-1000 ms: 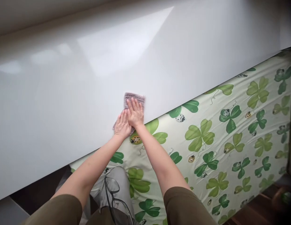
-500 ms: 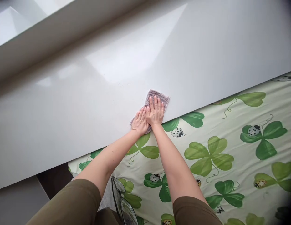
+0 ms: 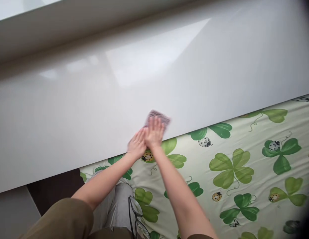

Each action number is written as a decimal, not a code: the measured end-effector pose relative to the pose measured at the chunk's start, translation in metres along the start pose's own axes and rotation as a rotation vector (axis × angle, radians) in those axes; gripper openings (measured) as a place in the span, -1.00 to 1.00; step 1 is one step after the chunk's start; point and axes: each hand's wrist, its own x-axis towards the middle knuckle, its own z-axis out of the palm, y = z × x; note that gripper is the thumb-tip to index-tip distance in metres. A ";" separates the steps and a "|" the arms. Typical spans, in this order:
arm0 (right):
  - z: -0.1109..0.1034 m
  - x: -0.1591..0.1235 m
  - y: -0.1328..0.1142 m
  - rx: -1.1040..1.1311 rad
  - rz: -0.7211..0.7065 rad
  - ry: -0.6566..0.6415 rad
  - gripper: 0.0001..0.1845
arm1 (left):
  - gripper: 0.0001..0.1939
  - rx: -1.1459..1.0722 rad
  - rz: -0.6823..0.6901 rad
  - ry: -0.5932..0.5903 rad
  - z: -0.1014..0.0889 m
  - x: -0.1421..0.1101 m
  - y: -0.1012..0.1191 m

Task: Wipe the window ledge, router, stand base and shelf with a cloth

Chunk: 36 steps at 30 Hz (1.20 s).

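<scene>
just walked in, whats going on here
A person has their left hand and right hand flat on a mauve cloth, pressing it against a glossy white panel. Both hands are blurred by movement. Below the panel's lower edge lies a bedsheet printed with green clovers and ladybirds.

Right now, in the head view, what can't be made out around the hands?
Head view:
The cloth: motion blur hides its weave; both hands cover its lower part.
The left hand and right hand: blurred, finger detail lost.
The eyeglasses: cut off by the bottom edge.
</scene>
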 end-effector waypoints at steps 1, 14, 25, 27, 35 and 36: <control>0.013 -0.015 -0.038 0.055 -0.073 -0.066 -0.34 | -0.38 0.011 -0.094 -0.011 -0.005 -0.039 -0.025; 0.067 0.053 -0.313 0.274 -0.804 -0.310 -0.45 | -0.16 0.063 -0.888 0.127 -0.111 -0.104 -0.204; -0.051 0.283 -0.037 0.027 -0.070 0.024 -0.39 | -0.30 -0.038 -0.161 -0.013 -0.113 0.262 -0.092; -0.061 0.295 -0.007 -0.017 -0.022 0.068 -0.39 | -0.30 -0.045 -0.095 -0.002 -0.106 0.289 -0.073; -0.073 0.323 0.011 -0.028 0.009 0.064 -0.37 | -0.33 -0.011 -0.040 -0.016 -0.111 0.323 -0.065; -0.075 0.326 0.011 -0.029 0.008 0.055 -0.36 | -0.33 -0.007 -0.039 -0.022 -0.113 0.326 -0.065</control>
